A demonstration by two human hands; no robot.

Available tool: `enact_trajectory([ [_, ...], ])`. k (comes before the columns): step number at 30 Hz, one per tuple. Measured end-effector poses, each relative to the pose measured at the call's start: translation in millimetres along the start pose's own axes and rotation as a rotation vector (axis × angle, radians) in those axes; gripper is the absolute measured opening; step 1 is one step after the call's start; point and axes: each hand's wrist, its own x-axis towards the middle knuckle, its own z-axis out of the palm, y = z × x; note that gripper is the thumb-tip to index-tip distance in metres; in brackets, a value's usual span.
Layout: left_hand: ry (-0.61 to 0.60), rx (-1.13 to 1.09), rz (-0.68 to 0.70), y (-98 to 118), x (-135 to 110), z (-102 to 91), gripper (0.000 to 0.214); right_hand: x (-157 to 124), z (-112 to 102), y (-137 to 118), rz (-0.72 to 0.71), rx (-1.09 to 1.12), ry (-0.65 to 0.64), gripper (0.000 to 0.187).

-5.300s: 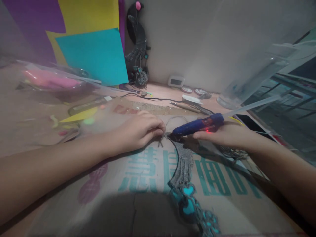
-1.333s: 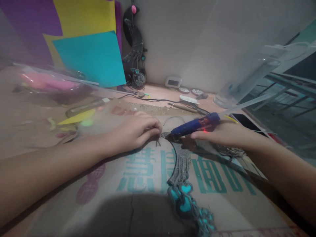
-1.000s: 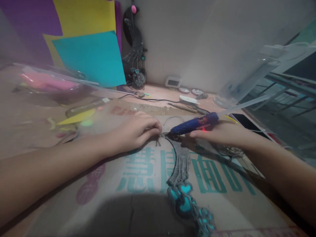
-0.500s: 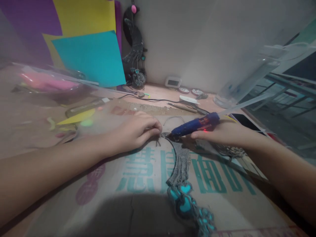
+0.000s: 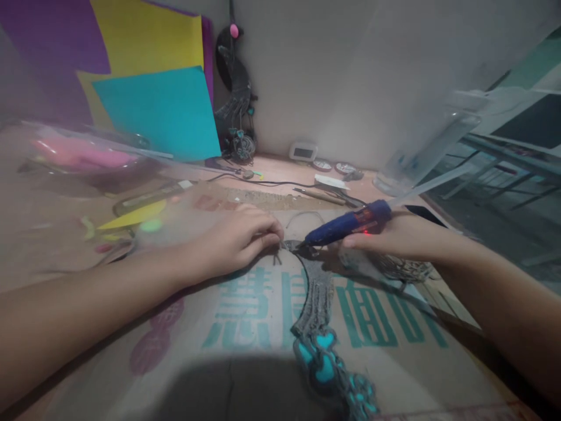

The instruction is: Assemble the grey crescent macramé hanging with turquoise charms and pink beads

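Note:
A grey crescent-shaped craft piece (image 5: 319,292) wrapped in cord lies on a printed cardboard sheet (image 5: 184,351). Turquoise hearts (image 5: 325,368) edged in grey cord trail from its lower end. My right hand (image 5: 385,237) is closed round a blue glue gun (image 5: 337,227) with a red light glowing on it. The gun's nozzle points down and left at the crescent's upper end, touching it or very close. At that same end, the fingertips of my left hand (image 5: 256,237) pinch a thin grey cord (image 5: 277,255), its short ends sticking out below them.
A similar dark crescent ornament (image 5: 236,88) hangs by the wall, beside coloured paper sheets (image 5: 158,114). Along the back lie a small white digital display (image 5: 303,151), a wooden-handled tool (image 5: 322,196) and a black cable (image 5: 263,183). A clear container (image 5: 412,158) stands right; pink material (image 5: 83,153) sits left.
The whole view has shifted slightly, so things sit a little lower and further left. Both hands keep their hold, with the nozzle still at the crescent's upper end.

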Motion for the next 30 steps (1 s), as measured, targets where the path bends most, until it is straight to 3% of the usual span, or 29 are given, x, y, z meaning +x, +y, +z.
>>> enact_trajectory([
  [4,-0.003,-0.023,0.000,-1,-1,0.9,0.023,3,-26,3,-0.032,0.222,0.036,0.042],
  [9,0.025,-0.023,-0.002,-5,-2,3.9,0.027,18,-40,34,-0.046,0.435,0.383,0.041],
  [12,0.080,0.011,0.011,-5,-3,4.0,0.026,32,-32,64,0.101,0.364,0.405,0.046],
  [18,0.197,0.088,-0.025,-6,-5,5.3,0.024,74,-15,108,0.202,0.340,0.400,0.044],
  [24,0.242,0.089,0.026,-11,-5,9.3,0.019,112,-1,116,0.297,0.318,0.274,0.030],
  [30,0.244,0.072,0.023,-10,-4,9.3,0.018,121,3,114,0.185,0.311,0.249,0.035],
])
